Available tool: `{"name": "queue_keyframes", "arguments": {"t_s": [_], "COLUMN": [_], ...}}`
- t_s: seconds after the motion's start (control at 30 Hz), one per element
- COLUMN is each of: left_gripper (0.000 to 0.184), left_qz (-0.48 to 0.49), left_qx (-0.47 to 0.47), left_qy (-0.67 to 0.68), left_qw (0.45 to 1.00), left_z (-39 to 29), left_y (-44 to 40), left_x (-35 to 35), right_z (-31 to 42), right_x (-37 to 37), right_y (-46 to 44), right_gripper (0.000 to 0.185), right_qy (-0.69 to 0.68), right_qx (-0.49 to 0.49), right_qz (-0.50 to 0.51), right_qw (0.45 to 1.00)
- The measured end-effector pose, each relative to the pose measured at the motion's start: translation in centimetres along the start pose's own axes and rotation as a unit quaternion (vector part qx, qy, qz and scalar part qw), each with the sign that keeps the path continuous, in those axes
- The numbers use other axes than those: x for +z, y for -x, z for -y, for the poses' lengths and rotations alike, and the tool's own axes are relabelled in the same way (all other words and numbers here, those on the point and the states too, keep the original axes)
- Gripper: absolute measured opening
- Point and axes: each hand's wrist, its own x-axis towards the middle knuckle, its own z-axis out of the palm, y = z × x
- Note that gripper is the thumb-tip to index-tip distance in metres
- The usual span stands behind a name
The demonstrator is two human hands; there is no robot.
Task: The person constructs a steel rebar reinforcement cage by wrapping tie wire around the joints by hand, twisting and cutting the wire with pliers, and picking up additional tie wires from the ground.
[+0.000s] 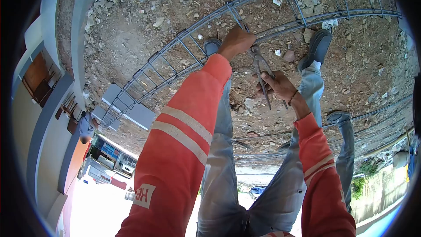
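A long cage of steel reinforcing bars (180, 39) with square tie bars arches across the view above the rubble ground. My left hand (238, 41) is closed around the cage's bars near the middle, at a crosswise tie bar; its fingertips are partly hidden. My right hand (280, 87) grips the long handles of metal pincers (258, 63). The pincer jaws sit just beside my left hand, close to the lower bar. Whether they bite on wire cannot be made out.
My shoes (320, 46) stand apart beside the cage. Another person's leg (346, 153) is at the right, and a person (85, 125) is near the cage's far left end. Grey flat boards (136, 113) lie under the cage there. Loose bars (377, 113) run along the ground.
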Motion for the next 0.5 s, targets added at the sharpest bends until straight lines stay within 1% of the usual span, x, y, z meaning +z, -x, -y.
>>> {"name": "queue_keyframes", "arguments": {"t_s": [0.03, 0.07, 0.17, 0.2, 0.27, 0.33, 0.37, 0.43, 0.5], "left_gripper": [0.021, 0.021, 0.020, 0.032, 0.048, 0.045, 0.045, 0.041, 0.040], "left_qz": [0.010, 0.018, 0.025, 0.033, 0.039, 0.064, 0.063, 0.031, 0.046], "left_qx": [0.019, 0.038, 0.041, 0.031, 0.022, -0.031, -0.032, -0.006, -0.022], "left_qy": [-0.038, -0.075, -0.107, -0.081, -0.055, 0.038, 0.037, 0.079, 0.078], "left_qw": [0.999, 0.996, 0.993, 0.996, 0.997, 0.997, 0.997, 0.996, 0.996], "left_z": [0.1, 0.2, 0.2, 0.3, 0.2, 0.0, -0.1, -0.3, -0.1], "left_y": [-0.2, -0.4, 0.0, 0.0, -0.2, -0.1, 0.1, 0.5, 0.0], "left_x": [-0.1, -0.1, 0.0, -0.1, -0.2, -0.6, -0.8, -0.8, -0.7], "right_z": [0.4, 0.5, 0.0, -0.2, -0.5, -0.3, -0.2, -0.9, -1.0], "right_x": [-0.5, -0.8, -0.6, -0.4, -0.4, -0.6, -0.6, -0.8, -1.1], "right_y": [-0.2, -0.3, 0.0, -0.2, -0.5, -0.7, -0.9, -1.5, -1.5], "right_gripper": [0.056, 0.056, 0.052, 0.052, 0.051, 0.051, 0.052, 0.053, 0.054], "right_qy": [0.062, 0.065, 0.029, 0.028, 0.029, 0.018, 0.009, -0.008, -0.024], "right_qx": [-0.026, -0.027, -0.030, -0.028, -0.038, -0.025, -0.012, -0.017, -0.021], "right_qz": [0.006, 0.008, 0.004, 0.006, -0.008, 0.003, 0.014, 0.025, 0.032], "right_qw": [0.998, 0.997, 0.999, 0.999, 0.999, 1.000, 1.000, 1.000, 0.999]}}
